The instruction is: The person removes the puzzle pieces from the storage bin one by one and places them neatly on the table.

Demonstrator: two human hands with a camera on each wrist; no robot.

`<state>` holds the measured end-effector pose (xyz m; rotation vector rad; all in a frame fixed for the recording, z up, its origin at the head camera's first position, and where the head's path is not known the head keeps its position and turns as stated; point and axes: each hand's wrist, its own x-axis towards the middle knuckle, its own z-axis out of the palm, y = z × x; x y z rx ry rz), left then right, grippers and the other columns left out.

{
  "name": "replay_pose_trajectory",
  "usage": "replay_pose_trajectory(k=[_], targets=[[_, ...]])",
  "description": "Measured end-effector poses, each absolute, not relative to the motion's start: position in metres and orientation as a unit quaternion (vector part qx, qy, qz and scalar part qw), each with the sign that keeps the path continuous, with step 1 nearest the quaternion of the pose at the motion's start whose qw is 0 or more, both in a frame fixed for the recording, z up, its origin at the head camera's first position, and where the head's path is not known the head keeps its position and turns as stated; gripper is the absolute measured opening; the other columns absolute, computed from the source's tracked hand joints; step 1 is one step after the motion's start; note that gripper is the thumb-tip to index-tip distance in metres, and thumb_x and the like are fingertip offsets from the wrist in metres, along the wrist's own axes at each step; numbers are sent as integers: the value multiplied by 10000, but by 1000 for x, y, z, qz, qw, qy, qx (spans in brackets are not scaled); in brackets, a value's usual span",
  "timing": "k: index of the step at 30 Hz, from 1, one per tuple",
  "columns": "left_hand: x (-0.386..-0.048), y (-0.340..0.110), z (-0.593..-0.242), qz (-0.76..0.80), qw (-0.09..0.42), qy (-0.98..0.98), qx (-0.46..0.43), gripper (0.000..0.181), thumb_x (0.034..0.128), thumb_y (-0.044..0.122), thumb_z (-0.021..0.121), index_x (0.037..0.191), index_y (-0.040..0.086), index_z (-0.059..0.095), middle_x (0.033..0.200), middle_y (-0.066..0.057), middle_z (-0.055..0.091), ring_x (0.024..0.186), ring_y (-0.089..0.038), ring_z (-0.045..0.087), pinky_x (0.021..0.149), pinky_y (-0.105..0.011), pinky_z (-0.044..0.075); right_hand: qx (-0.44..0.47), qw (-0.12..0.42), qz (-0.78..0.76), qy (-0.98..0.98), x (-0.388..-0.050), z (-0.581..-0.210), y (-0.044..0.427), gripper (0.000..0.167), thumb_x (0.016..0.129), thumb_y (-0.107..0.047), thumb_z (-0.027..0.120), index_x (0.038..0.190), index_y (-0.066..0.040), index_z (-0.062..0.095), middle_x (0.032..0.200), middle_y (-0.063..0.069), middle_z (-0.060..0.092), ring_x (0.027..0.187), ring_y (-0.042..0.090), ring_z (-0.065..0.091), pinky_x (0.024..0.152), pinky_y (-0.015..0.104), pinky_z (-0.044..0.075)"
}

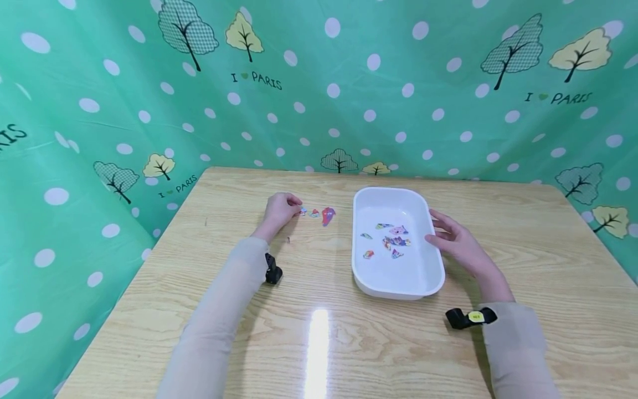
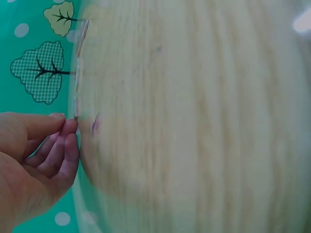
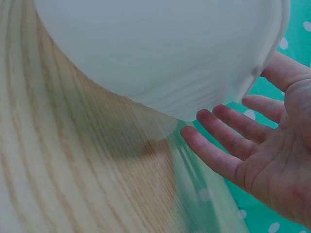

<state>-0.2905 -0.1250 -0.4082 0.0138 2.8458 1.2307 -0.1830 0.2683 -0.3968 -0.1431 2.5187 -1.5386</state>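
My left hand [image 1: 281, 210] is at the table's left-centre, thumb and fingertips pinching the edge of a small colourful flat cutout [image 1: 303, 211], which lies at table level. To its right, a small red-and-blue cutout [image 1: 314, 213] and a larger red-and-purple cutout [image 1: 328, 215] make a row. A white plastic basin [image 1: 371, 282] stands right of them. Several irregular printed cutouts [image 1: 397, 241] are scattered on its floor. With my right hand [image 1: 456, 244] I hold the basin's right side, thumb over the rim and fingers spread along the outer wall.
The wooden table [image 1: 209, 332] ends at the back against a green dotted curtain [image 1: 299, 133]. A tiny dark fleck [image 1: 288, 240] lies near my left wrist. Black wrist cameras [image 1: 272, 270] are strapped over both sleeves.
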Motion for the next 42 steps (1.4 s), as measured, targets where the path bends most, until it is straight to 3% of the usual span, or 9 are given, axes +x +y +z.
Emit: replay_pose_trajectory(k=[11,23,35,42], targets=[[-284,-125,-392,379,15,923,60,173,836,124,615,989,56,658,924,-87,642,837,-194,569,742,-291,457,-44,96,-517,849,-181,-393,267,723,893,-303,567,1464,-174,142,1412,209,298,1200,342,395,773,135,452],[-266,-107,-370,397,63,909,114,246,846,145,618,1071,47,637,983,-70,635,879,-200,573,740,-287,489,-44,98,-520,848,-181,-393,266,722,895,-304,565,1464,-177,139,1411,205,303,1202,333,394,777,142,458],[-248,-76,-358,376,85,901,199,220,842,183,635,1023,60,665,905,-35,671,769,-147,599,685,-241,496,-40,99,-514,851,-182,-393,267,720,900,-280,561,1465,-182,127,1419,213,291,1216,354,393,785,157,466],[-235,-52,-343,353,99,896,249,190,842,162,634,1001,63,667,911,-22,668,801,-121,598,711,-211,489,-38,98,-513,852,-182,-392,267,725,894,-292,567,1465,-181,133,1417,210,295,1209,351,395,778,151,464]])
